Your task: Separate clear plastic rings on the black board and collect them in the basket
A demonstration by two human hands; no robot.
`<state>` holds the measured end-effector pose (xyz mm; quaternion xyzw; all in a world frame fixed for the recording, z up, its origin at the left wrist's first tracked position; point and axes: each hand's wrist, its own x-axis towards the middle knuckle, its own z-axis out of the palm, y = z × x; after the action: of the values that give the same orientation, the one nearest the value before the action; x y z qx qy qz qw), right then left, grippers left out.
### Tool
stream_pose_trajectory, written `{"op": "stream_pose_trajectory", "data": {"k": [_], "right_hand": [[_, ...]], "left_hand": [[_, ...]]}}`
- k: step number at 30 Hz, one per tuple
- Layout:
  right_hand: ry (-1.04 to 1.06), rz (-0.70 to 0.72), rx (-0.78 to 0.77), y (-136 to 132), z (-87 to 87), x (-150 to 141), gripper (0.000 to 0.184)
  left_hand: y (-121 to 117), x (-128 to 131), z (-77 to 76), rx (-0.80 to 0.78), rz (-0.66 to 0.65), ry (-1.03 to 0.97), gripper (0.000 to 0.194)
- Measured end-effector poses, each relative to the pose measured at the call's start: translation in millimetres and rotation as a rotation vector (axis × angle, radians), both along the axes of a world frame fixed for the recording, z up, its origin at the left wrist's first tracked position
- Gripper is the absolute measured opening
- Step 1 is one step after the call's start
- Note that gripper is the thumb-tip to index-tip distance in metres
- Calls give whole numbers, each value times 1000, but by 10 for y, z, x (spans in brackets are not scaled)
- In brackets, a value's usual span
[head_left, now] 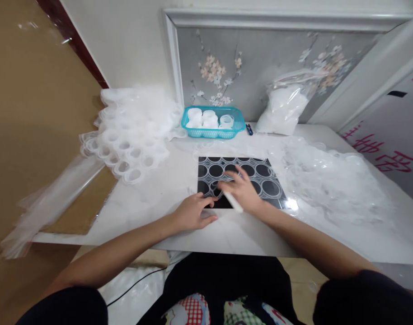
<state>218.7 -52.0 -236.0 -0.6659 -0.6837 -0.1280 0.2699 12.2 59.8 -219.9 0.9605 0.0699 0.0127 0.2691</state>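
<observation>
A black mat (272, 187) with a clear sheet of ring shapes on it lies on the white table (166, 185). My right hand (243, 192) rests on the mat's near left part, gripping a thin white stick-like tool (232, 201) while some fingers stretch out over the rings. My left hand (193, 212) lies at the mat's near left corner, fingers curled with thumb and forefinger pressed on the sheet's edge.
A pile of white ring sheets (132, 131) lies at the left. A teal basket (211, 132) with white rolls stands at the back, a blue pen (249, 129) beside it. A plastic bag of white material (283, 110) leans on the wall. Crumpled clear film (338, 180) covers the right side.
</observation>
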Motion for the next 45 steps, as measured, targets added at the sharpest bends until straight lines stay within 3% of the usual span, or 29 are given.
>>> {"op": "stream_pose_trajectory", "data": {"k": [3,4,7,11,16,18,21,23,24,28,30,39,45], "right_hand": [[279,-470,276,152,166,447,28],[371,-535,322,135,202,543,30],[447,-387,178,-117,182,529,26],[703,-248,-37,-514,-24,128,21],[819,-157,-49,-564,-116,-27,19],[840,-176,-28,-542,-81,20,20],[843,-404,189,-556,-16,103,24],[744,-525,339,-579,-2,127,25],[681,-518,340,-586,-9,124,23],[626,-259,31,-568,-91,36,15],[684,-203,-32,-550,-125,-7,15],[713,-212,-87,-533,-121,10,17],[486,-190,-75,-605,-193,-91,18]], "left_hand": [[19,-21,29,-30,-14,-16,34],[23,-28,30,-29,-12,-27,31],[15,-17,18,52,-49,-115,22],[-73,128,21,347,-229,-222,25],[-225,395,52,539,-316,-139,30],[-256,451,39,544,-319,-108,29],[-269,471,-4,537,-319,-122,27],[-269,463,-32,532,-318,-145,27],[-270,459,-43,527,-318,-153,27],[-282,455,-61,485,-299,-153,26],[-289,457,-64,475,-289,-149,26],[-291,463,-93,407,-276,-142,25],[-274,501,-22,194,-147,-22,26]]}}
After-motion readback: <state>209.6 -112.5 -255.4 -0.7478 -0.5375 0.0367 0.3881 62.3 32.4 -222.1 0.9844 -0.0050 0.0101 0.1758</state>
